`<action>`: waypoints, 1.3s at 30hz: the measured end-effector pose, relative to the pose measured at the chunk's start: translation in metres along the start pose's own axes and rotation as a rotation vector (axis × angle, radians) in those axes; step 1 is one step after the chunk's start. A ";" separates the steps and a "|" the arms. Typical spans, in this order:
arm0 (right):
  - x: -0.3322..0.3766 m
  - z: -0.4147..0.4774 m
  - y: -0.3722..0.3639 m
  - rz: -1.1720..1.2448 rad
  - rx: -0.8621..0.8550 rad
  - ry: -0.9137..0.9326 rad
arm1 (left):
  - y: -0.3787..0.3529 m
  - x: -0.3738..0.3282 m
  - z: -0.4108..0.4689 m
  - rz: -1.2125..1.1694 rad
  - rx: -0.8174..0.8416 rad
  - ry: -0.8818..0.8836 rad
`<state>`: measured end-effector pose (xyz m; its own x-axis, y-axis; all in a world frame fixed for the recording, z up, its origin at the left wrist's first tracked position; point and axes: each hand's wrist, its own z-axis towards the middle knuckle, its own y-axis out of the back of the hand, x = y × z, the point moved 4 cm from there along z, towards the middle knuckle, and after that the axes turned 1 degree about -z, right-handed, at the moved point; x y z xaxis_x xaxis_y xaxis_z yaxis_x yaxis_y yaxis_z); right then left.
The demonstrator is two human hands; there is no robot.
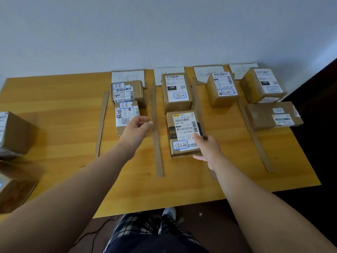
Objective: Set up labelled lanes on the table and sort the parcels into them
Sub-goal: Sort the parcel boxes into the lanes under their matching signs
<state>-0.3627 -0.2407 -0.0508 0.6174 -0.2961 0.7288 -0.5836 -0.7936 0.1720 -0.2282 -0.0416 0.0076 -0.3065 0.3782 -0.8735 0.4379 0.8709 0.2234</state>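
Observation:
Cardboard strips split the wooden table into lanes, each headed by a handwritten paper label at the back edge. The first lane holds two parcels, a far one and a near one. In the second lane lie a far parcel and a near parcel. My right hand grips the near parcel's right front corner, thumb on top. My left hand hovers by the near first-lane parcel, fingers loosely curled, holding nothing.
The third lane has one parcel; the fourth lane has two. More cardboard boxes sit at the table's left end. A white wall runs behind the table. Dark floor lies to the right.

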 end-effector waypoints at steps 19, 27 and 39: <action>0.033 0.016 -0.008 -0.602 -0.161 0.084 | 0.011 0.002 0.004 0.037 -0.007 -0.002; 0.050 -0.016 -0.008 -0.662 -0.384 0.319 | 0.028 -0.005 -0.007 0.081 0.036 -0.056; 0.076 -0.091 -0.102 -0.616 -0.409 0.694 | 0.115 -0.015 -0.026 0.216 0.045 -0.263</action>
<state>-0.3046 -0.1337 0.0473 0.5050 0.5809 0.6384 -0.4836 -0.4222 0.7667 -0.1950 0.0611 0.0572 0.0232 0.4529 -0.8912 0.5073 0.7628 0.4009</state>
